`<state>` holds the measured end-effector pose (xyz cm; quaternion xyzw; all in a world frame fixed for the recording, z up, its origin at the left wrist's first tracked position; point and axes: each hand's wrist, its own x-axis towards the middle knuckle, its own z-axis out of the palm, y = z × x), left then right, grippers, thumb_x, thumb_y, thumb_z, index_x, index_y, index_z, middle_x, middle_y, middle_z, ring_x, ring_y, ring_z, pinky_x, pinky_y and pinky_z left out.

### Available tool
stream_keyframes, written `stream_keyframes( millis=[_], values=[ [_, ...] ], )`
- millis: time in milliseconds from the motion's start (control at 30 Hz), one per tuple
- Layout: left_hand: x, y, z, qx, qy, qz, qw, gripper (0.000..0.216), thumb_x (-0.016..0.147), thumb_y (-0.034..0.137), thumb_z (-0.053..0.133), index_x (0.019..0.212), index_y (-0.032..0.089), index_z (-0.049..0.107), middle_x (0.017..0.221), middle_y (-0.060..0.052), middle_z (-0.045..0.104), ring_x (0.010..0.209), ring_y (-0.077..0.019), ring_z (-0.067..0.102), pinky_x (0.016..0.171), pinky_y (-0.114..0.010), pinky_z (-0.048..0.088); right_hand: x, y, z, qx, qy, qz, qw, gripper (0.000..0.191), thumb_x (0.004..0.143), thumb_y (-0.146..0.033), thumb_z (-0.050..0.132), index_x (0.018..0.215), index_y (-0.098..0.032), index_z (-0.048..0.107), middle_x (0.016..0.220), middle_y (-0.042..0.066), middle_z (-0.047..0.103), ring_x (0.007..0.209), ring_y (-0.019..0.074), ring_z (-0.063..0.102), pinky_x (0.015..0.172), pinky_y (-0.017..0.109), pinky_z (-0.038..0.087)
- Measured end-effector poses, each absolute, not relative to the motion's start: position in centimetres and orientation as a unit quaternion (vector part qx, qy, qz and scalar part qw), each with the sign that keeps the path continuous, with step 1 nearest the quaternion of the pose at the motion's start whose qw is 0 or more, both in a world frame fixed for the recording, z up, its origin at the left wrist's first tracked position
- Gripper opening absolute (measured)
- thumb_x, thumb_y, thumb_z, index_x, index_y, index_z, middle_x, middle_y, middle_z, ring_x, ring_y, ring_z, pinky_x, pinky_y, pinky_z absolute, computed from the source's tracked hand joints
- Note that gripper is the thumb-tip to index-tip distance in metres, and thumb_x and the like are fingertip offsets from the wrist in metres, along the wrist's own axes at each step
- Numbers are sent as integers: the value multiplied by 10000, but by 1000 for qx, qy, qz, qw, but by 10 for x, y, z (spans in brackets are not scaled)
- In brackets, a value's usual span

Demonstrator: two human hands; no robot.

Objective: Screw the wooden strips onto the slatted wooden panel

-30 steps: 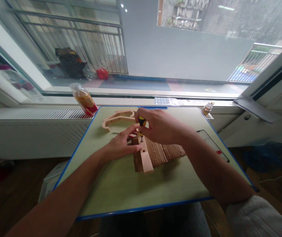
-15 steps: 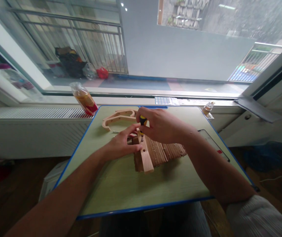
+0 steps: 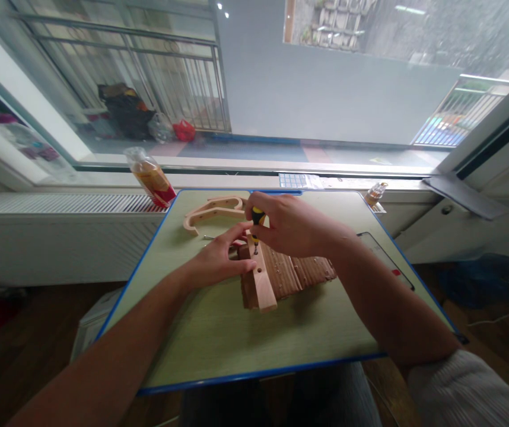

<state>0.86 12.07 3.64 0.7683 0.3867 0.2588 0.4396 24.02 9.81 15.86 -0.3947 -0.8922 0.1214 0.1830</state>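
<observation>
My right hand (image 3: 281, 220) is closed around a black and yellow screwdriver (image 3: 258, 217), held upright. Its tip points down at a hole in a pale wooden bar (image 3: 265, 290); a second dark hole shows nearer to me. With fingers and thumb on either side, my left hand (image 3: 221, 256) grips the bar at its left edge. Beneath the bar lies a brown ridged piece like corrugated cardboard (image 3: 285, 274), with small shiny bits on it. Curved pale wooden pieces (image 3: 212, 212) lie behind my left hand, and a screw (image 3: 209, 238) rests near its fingers.
The table (image 3: 210, 350) has a blue rim. A phone-like flat object (image 3: 385, 260) lies at its right, partly behind my forearm. A bottle with a red label (image 3: 150, 178) and a small bottle (image 3: 375, 194) stand beyond the far corners, by the window and radiator (image 3: 59, 243).
Both hands keep their places on the screwdriver and the wooden bar. The whole view has shifted very slightly; nothing else has visibly moved.
</observation>
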Motion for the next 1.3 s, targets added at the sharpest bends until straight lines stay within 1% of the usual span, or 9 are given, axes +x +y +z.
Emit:
stream_keyframes(
  millis=[133, 433, 767, 900, 1100, 1300],
  values=[
    [9, 120, 38, 768, 390, 256, 439, 810, 858, 435, 832, 1580, 273, 504, 1412, -105, 683, 1276, -320, 686, 1100, -483, 590, 240, 98, 159, -390, -893, 119, 189, 193, 1012, -269, 548, 1153, -195, 657, 1016, 94, 776, 790, 189, 581, 698, 333, 346],
    [8, 121, 36, 770, 389, 260, 435, 814, 860, 449, 834, 1585, 286, 501, 1417, -97, 683, 1290, -321, 682, 1114, -476, 586, 241, 98, 158, -387, -895, 118, 189, 192, 1014, -278, 545, 1152, -196, 651, 1003, 88, 769, 785, 187, 580, 697, 334, 346],
    [8, 120, 37, 765, 399, 257, 435, 799, 838, 443, 845, 1554, 279, 531, 1416, -108, 680, 1268, -320, 689, 1104, -490, 591, 241, 100, 157, -389, -894, 120, 188, 199, 993, -247, 552, 1160, -195, 646, 1018, 91, 776, 782, 186, 584, 694, 336, 354],
    [8, 120, 36, 766, 397, 257, 436, 779, 845, 434, 842, 1547, 279, 540, 1410, -102, 682, 1241, -306, 699, 1084, -476, 600, 241, 99, 158, -386, -895, 124, 188, 203, 999, -251, 549, 1166, -193, 648, 1028, 93, 780, 797, 189, 602, 701, 333, 365],
    [9, 121, 34, 771, 389, 257, 433, 778, 861, 436, 834, 1554, 282, 515, 1411, -97, 674, 1272, -310, 686, 1122, -486, 582, 240, 99, 159, -393, -893, 127, 180, 216, 1001, -271, 560, 1176, -188, 656, 1053, 103, 787, 843, 201, 628, 735, 331, 390],
    [7, 122, 33, 772, 387, 256, 434, 798, 871, 445, 839, 1576, 290, 499, 1423, -100, 671, 1294, -317, 684, 1130, -486, 580, 241, 99, 158, -387, -894, 128, 189, 202, 1002, -269, 560, 1157, -188, 661, 1041, 97, 785, 826, 197, 622, 726, 327, 387]
  ],
)
